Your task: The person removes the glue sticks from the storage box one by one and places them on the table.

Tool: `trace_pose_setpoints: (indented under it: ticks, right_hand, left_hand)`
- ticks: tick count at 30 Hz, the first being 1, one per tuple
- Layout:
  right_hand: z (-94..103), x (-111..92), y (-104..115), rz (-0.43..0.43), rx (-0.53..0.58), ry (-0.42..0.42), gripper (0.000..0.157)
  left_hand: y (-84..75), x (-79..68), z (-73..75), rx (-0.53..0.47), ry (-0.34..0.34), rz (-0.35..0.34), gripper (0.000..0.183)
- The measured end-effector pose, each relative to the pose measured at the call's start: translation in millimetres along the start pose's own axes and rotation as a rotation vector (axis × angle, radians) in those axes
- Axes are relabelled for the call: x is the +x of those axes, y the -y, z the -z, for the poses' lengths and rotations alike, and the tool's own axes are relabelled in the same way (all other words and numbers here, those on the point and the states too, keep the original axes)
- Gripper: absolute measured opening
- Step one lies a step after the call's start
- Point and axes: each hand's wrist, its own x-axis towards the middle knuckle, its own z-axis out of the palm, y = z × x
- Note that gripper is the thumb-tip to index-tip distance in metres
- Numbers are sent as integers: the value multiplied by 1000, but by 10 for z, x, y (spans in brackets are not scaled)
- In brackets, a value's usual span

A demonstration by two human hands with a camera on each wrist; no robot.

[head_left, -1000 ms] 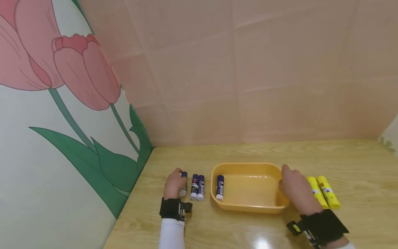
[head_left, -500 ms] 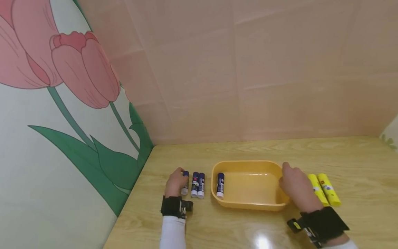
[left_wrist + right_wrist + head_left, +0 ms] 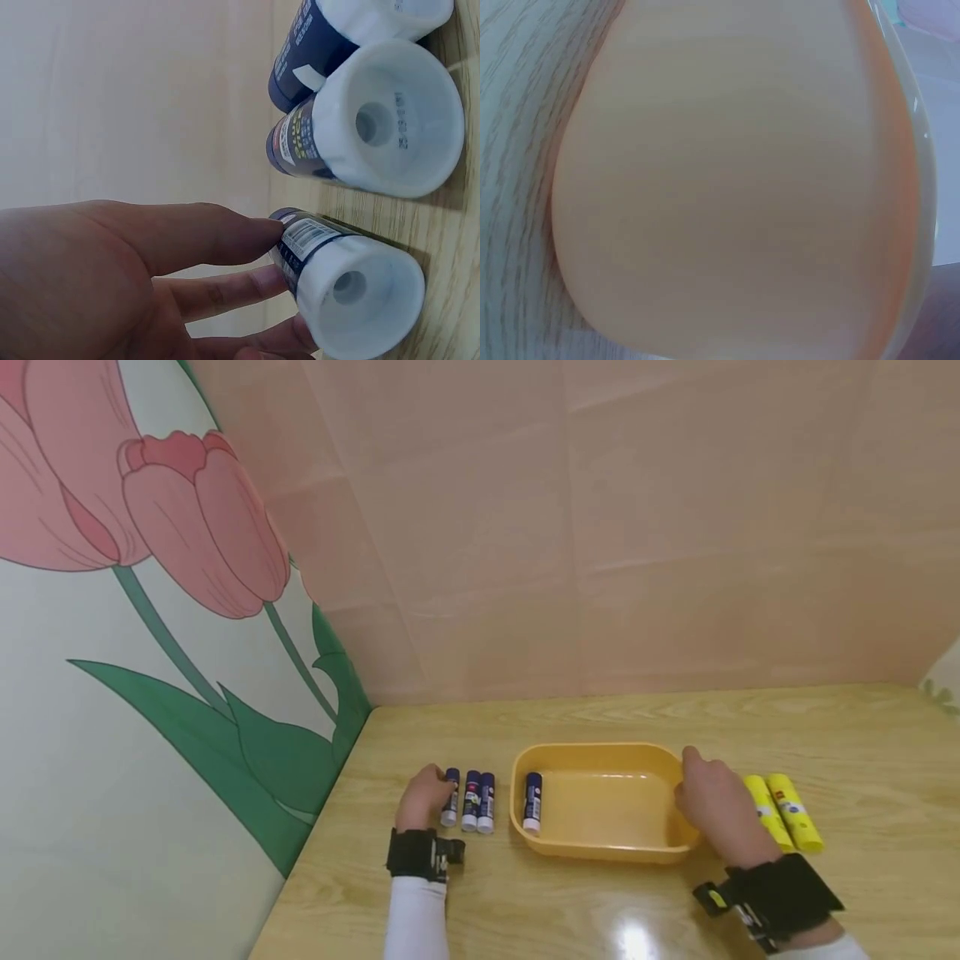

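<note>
My left hand [image 3: 422,797] pinches a dark blue glue stick [image 3: 451,810] lying on the table, with the thumb on one side and fingers on the other. In the left wrist view, the white hollow base of this glue stick [image 3: 364,296] faces the camera. Just to its right lie two more blue glue sticks [image 3: 471,802], side by side and touching. My right hand [image 3: 718,810] grips the right rim of a yellow-orange plastic tray [image 3: 600,853]. One blue glue stick [image 3: 532,803] lies inside, along the tray's left wall. The tray fills most of the right wrist view.
Two yellow tubes with white labels [image 3: 795,814] lie beyond my right hand. The wooden table [image 3: 555,910] meets a tulip-painted wall [image 3: 187,827] at left and a pinkish covered wall [image 3: 600,568] at the back.
My left hand has slid its glue stick slightly right, narrowing the gap to the two beside it. The right hand stays on the tray. The head view has tilted a little.
</note>
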Motion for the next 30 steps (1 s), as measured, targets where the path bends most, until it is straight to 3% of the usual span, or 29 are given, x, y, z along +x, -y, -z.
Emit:
trace_pose_setpoints:
  ticks: [11, 30]
  right_hand:
    - [18, -2, 5, -17, 4, 28, 29]
    - [15, -1, -1, 0, -12, 1, 28]
  left_hand:
    - [-41, -7, -31, -9, 28, 7, 31]
    - [-47, -35, -27, 8, 45, -14, 28]
